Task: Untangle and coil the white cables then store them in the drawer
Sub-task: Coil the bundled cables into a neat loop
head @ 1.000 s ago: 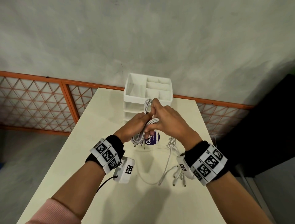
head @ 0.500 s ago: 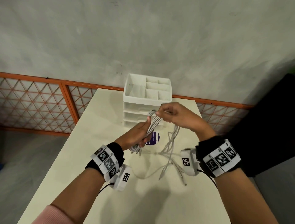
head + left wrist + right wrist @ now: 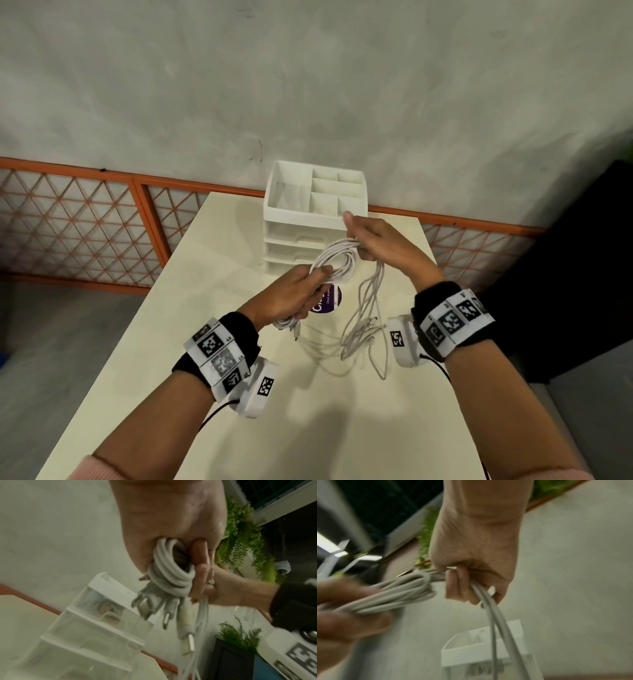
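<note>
Both hands' grip [image 3: 334, 260] around white cables [image 3: 337, 258], before drawer unit [image 3: 310, 219].

Cables [image 3: 337, 260]: white, reading pale grey in both wrist views; plug tips silver-metallic. Drawer unit [image 3: 315, 219]: white frame, drawer fronts translucent (seen in left wrist view). Table [image 3: 205, 342]: pale cream. Round label [image 3: 329, 301] on the table: purple, white lettering. Wristbands [image 3: 219, 353]: black, carrying white tags printed with black square-code patterns. Fence [image 3: 78, 219]: orange frame, orange diamond lattice. Wall [image 3: 308, 85]: mottled grey. Sleeve [image 3: 89, 471]: pink.
</note>
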